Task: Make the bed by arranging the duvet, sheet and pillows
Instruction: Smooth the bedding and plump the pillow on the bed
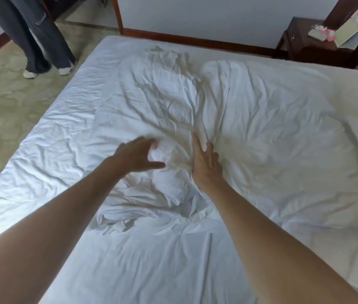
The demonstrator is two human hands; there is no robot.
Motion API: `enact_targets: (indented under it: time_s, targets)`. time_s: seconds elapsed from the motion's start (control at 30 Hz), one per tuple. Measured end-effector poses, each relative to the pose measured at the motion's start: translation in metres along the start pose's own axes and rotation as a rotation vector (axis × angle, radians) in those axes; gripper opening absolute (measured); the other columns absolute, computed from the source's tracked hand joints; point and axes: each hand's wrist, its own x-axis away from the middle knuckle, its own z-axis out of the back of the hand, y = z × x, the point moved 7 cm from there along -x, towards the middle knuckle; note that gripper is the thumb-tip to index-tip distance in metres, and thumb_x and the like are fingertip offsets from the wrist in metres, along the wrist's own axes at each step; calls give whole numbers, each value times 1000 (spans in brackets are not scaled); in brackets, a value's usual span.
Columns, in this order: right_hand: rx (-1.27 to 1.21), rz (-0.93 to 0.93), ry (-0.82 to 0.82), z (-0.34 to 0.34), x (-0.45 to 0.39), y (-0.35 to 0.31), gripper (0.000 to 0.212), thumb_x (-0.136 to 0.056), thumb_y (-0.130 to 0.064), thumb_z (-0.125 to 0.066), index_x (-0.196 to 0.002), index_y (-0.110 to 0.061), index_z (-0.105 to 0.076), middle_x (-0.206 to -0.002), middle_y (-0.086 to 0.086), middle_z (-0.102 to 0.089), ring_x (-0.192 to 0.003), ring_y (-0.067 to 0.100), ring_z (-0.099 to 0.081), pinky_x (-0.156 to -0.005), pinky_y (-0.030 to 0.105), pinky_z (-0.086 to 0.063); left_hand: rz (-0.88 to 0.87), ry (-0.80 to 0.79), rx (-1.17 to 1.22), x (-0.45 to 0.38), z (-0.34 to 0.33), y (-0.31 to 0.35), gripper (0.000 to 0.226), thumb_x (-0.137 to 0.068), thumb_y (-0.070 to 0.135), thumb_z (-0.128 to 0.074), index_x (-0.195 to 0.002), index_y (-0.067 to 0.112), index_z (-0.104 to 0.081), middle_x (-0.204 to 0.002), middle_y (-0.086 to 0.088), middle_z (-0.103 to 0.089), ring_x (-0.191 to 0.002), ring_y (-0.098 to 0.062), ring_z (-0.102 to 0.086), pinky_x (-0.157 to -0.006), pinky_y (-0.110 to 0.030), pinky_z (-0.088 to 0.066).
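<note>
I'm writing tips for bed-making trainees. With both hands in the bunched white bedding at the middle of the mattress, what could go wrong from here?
1. The left hand and right hand meet the white bedding at its crumpled middle; pulling from there may deepen the wrinkles rather than spread it.
2. The layers look alike, so the duvet and the sheet might be grabbed together.
3. A second person stands by the far left corner; bedding flung that way could hit them.

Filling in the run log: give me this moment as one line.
stage: gathering bunched duvet | left hand: open, reaching at fold | right hand: flat, pressing | pillows: none seen | bystander: far corner
</note>
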Motion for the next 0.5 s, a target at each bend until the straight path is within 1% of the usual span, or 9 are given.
enact_targets:
  time_s: [0.03, 0.07, 0.13, 0.17, 0.2, 0.27, 0.33, 0.43, 0.5]
  targets:
    - [-5, 43, -34, -4, 2, -2, 80, -92, -25, -62, -154, -33, -11, -142, 17, -33, -122, 39, -46, -99, 50, -43, 3, 37, -11, -4, -2, -4, 77, -72, 68, -70, -132, 27, -45, -133, -2, -48, -121, -28, -49, -101, -48, -40]
    - [5, 74, -65, -9, 3, -2, 69, -95, -27, -58, -152, -29, -20, -137, 17, -40, -121, 39, -48, -97, 48, -43, -4, 1, -31, -6, -11, -4, 85, -69, 70, -70, -137, 29, -39, -141, -2, -42, -127, -31, -44, -104, -50, -38]
    - [65, 104, -100, -15, 5, 1, 53, -96, -30, -55, -145, -20, -35, -131, 16, -49, -120, 39, -49, -98, 45, -42, -6, -124, -66, -7, -44, -2, 98, -66, 75, -68, -146, 32, -29, -155, 0, -30, -137, -32, -34, -108, -53, -33]
    - [101, 105, -103, -17, 4, 2, 46, -96, -28, -55, -139, -17, -43, -129, 15, -52, -120, 38, -50, -99, 44, -42, -10, -137, -87, -6, -57, -1, 100, -67, 76, -67, -147, 33, -27, -156, 3, -29, -139, -30, -32, -108, -54, -31]
    - [136, 105, -98, -18, 3, 4, 38, -96, -25, -54, -133, -14, -51, -126, 14, -55, -120, 36, -51, -98, 42, -43, -23, -122, -105, -6, -64, 3, 97, -68, 75, -66, -147, 31, -29, -155, 5, -33, -139, -27, -34, -107, -52, -32]
    - [178, 101, -119, -25, 4, 8, 27, -97, -18, -51, -121, -10, -60, -119, 12, -60, -117, 34, -56, -94, 39, -47, -77, -93, -91, -4, -78, 13, 83, -75, 67, -67, -140, 26, -39, -145, 4, -45, -132, -26, -44, -103, -46, -37]
    - [198, 89, -187, -35, 9, 15, 24, -98, -14, -47, -116, -6, -61, -116, 14, -61, -113, 34, -59, -91, 38, -48, -104, -125, -18, 0, -100, 22, 60, -83, 51, -67, -131, 21, -47, -138, 0, -51, -124, -28, -51, -97, -39, -40]
    - [270, 98, -310, -50, 20, 26, 26, -96, -10, -48, -120, -5, -58, -119, 14, -60, -111, 32, -60, -88, 36, -48, -147, -214, -62, 15, -140, 41, 35, -89, 32, -64, -120, 20, -54, -132, -6, -52, -122, -30, -52, -93, -37, -42]
    - [364, 105, -419, -61, 26, 34, 31, -96, -10, -48, -126, -7, -55, -125, 12, -58, -114, 30, -59, -89, 36, -48, -186, -333, -71, 24, -161, 55, 20, -87, 27, -65, -104, 18, -60, -122, -7, -57, -116, -29, -54, -89, -34, -43]
